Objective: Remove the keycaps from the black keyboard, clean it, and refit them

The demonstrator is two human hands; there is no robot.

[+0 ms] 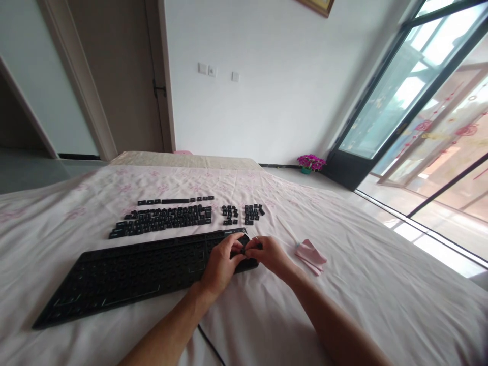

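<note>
Lying beneath the fingers (233,238): black keyboard (147,277)

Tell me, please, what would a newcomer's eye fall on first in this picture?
Probably the black keyboard across the pale cloth, apparently stripped, with the left hand and right hand meeting over its right end. Just beyond it, loose black keycaps lie in rows and clusters. The magenta flowers by the far wall also stand out.

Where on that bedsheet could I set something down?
The sheet lies bare right of the pink cloth and left of the loose keys. It's crowded at the keyboard's right end, where the left hand and right hand meet, and tight between keyboard and keys.
</note>
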